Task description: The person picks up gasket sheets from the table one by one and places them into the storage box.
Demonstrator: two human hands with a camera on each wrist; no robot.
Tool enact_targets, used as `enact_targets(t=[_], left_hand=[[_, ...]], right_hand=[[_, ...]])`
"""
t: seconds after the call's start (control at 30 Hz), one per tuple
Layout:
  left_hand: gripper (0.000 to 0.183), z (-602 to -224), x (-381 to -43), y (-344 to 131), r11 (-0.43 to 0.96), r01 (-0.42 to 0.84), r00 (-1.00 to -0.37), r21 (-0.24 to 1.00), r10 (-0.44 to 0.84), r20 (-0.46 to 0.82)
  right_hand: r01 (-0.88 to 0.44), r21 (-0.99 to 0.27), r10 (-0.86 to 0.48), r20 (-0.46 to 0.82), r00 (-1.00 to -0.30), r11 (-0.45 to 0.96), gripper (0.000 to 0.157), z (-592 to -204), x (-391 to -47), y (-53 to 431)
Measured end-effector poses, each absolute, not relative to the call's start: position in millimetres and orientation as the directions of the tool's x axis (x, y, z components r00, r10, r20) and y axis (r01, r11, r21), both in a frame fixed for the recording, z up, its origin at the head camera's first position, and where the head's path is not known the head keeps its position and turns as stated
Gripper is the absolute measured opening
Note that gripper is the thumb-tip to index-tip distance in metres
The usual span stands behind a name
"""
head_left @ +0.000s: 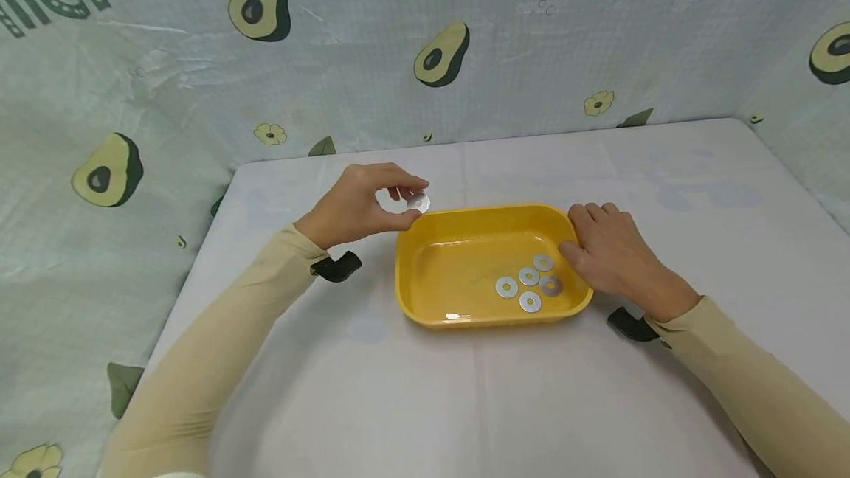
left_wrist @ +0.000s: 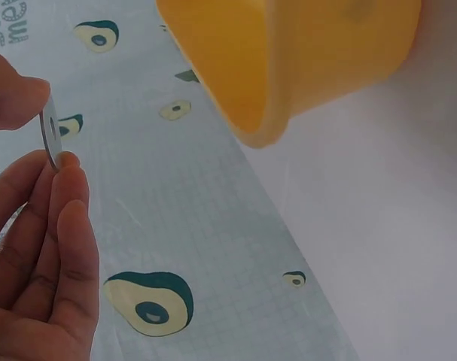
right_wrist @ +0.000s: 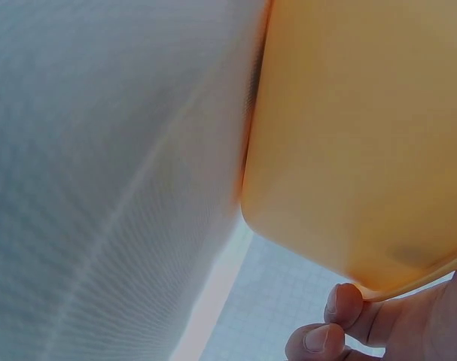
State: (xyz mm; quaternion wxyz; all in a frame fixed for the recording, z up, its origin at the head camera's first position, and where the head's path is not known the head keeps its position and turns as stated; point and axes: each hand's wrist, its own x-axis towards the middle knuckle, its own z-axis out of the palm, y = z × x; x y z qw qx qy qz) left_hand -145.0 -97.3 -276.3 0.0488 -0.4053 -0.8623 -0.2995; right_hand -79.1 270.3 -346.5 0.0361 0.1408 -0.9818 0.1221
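Observation:
Between thumb and fingertips, my left hand (head_left: 365,201) pinches a silver washer (head_left: 419,203) at the back left corner of a yellow tray (head_left: 415,301). In the left wrist view that washer (left_wrist: 51,134) appears nearly edge-on, beside the yellow wall of the tray (left_wrist: 348,60). My right hand (head_left: 607,253) grips the tray's right rim, thumb over the inside and fingers round the outer side. Several flat washers (head_left: 530,302) with centre holes lie loosely grouped in the right part of the tray. In the right wrist view, fingertips (right_wrist: 347,304) curl under the tray's rim.
The tray sits on a table with a white cloth (head_left: 412,397). Behind and to the left hangs a pale sheet (head_left: 358,57) printed with avocados. A dark strap piece (head_left: 337,266) sticks out below the left wrist, and another (head_left: 632,324) below the right.

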Motion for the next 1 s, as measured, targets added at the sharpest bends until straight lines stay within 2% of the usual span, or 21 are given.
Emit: enact_targets(t=[0.33,0.7,1.0], left_hand=[[0.031,-286,-138,-83,0.371,0.754,-0.598,0.542,0.729,0.333],[0.032,-300,-126,-64,0.31,0.767,-0.545,0.562,0.777,0.315],[0.033,-308,-119,-53,0.313,0.759,-0.52,0.572,0.819,0.242]], right_hand=[[-0.289,-0.237,-0.272,0.1,-0.957,0.928,0.018,-348,-81,272],[-0.298,-0.232,-0.276,0.124,-0.953,0.926,0.016,-348,-81,272],[-0.293,-0.233,-0.273,0.116,-0.955,0.927,0.016,-349,-81,272]])
